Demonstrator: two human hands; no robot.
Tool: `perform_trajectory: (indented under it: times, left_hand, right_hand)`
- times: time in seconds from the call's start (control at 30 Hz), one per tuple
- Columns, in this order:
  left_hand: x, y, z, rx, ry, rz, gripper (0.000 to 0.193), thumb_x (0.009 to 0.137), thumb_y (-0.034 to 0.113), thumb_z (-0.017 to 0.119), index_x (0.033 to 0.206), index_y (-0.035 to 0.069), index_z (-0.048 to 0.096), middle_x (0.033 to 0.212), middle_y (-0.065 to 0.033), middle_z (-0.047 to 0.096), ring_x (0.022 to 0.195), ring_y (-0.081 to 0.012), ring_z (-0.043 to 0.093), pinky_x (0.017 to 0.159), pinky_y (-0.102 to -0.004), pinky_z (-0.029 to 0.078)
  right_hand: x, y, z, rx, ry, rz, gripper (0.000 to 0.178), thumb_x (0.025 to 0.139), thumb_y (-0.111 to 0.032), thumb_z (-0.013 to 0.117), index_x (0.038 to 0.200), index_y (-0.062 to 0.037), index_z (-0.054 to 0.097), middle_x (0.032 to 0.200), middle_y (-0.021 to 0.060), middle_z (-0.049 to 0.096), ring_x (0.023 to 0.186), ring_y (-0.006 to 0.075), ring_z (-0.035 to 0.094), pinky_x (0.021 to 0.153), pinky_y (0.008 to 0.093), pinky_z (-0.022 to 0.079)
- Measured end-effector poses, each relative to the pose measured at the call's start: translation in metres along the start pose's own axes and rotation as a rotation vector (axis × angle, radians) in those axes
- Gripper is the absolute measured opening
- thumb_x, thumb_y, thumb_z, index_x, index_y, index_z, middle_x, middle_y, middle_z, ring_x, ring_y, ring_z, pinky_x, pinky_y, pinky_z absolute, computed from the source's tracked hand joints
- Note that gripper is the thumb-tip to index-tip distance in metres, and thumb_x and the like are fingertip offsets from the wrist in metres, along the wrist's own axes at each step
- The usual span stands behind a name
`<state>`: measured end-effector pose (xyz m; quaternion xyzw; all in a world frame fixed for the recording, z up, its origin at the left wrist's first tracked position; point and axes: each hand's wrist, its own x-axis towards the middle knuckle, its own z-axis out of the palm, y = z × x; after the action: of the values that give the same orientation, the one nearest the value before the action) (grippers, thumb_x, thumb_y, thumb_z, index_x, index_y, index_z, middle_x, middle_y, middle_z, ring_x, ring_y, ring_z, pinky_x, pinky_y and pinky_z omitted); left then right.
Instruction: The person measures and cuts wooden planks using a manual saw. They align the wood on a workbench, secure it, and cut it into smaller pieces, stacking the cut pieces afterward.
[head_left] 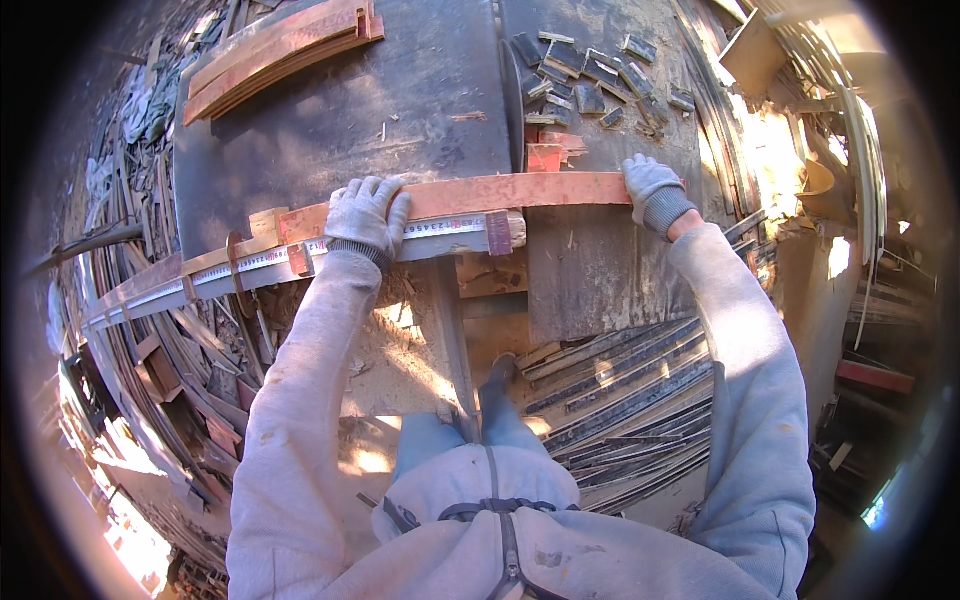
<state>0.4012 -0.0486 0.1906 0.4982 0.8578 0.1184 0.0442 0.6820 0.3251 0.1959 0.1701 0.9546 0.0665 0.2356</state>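
A long reddish wooden plank [515, 190] lies crosswise in front of me along the near edge of the dark table. My left hand [368, 215], in a grey-white knit glove, grips it left of the middle, fingers over its far edge. At the plank's right end my right hand [652, 188], gloved alike, is closed around it. Just nearer than the plank runs a rail with a white measuring scale [445, 228], which ends at a purple-painted block [498, 232]. A pale wooden block [268, 228] sits against the plank's left part.
Stacked reddish planks [280, 55] rest on the dark table [340, 140] at the far left. Several short dark offcuts [590, 85] lie scattered at the far right, near red-painted pieces [545, 157]. A rusty clamp [235, 262] crosses the rail. Dark strips [630, 400] are heaped below right.
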Motion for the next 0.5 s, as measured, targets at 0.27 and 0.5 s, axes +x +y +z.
perform_trajectory:
  times: [0.27, 0.5]
  left_hand:
    - [0.0040, 0.0009, 0.0024, 0.010, -0.044, -0.065, 0.029, 0.107, 0.036, 0.055, 0.122, 0.017, 0.071, 0.122, -0.0092, 0.071, 0.120, -0.0311, 0.062, 0.105, -0.0488, 0.047]
    - [0.0063, -0.0027, 0.0076, 0.018, -0.021, -0.065, 0.029, 0.107, 0.037, 0.054, 0.120, 0.017, 0.071, 0.119, -0.0095, 0.071, 0.118, -0.0317, 0.063, 0.104, -0.0494, 0.048]
  right_hand:
    - [0.0012, 0.0026, -0.0013, 0.013, 0.017, 0.006, 0.044, 0.076, -0.007, 0.079, 0.116, -0.0006, 0.065, 0.119, 0.0231, 0.068, 0.113, 0.0387, 0.070, 0.093, 0.0450, 0.059]
    - [0.0052, 0.0015, -0.0005, 0.017, 0.031, 0.028, 0.044, 0.076, -0.008, 0.081, 0.116, -0.0017, 0.065, 0.118, 0.0224, 0.069, 0.111, 0.0386, 0.071, 0.094, 0.0447, 0.060]
